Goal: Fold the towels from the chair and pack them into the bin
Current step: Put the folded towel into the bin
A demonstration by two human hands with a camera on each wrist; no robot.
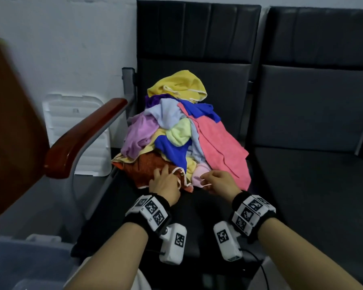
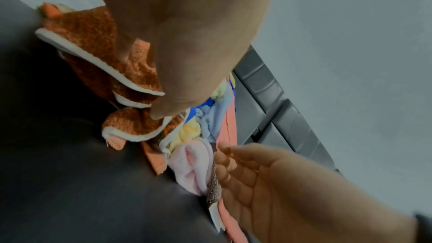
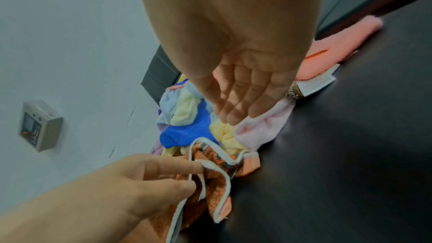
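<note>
A heap of coloured towels [image 1: 176, 126] lies on the dark chair seat [image 1: 197, 216]. At its front edge is a rust-orange towel [image 1: 147, 168] with white trim. My left hand [image 1: 166, 176] lies on it. In the right wrist view its fingers [image 3: 194, 175] pinch the white trim of the orange towel [image 3: 210, 182], and in the left wrist view its thumb [image 2: 158, 114] presses that edge. My right hand [image 1: 205, 177] hovers over a pale pink towel [image 1: 199, 174] with loosely straight fingers [image 3: 231, 117] that hold nothing. The bin [image 1: 19, 258] sits at the lower left.
A wooden armrest [image 1: 82, 139] borders the seat on the left, with a white moulded panel [image 1: 78, 126] behind it against the wall. A second dark chair [image 1: 312, 164] stands to the right. A brown wooden surface [image 1: 8, 122] fills the far left.
</note>
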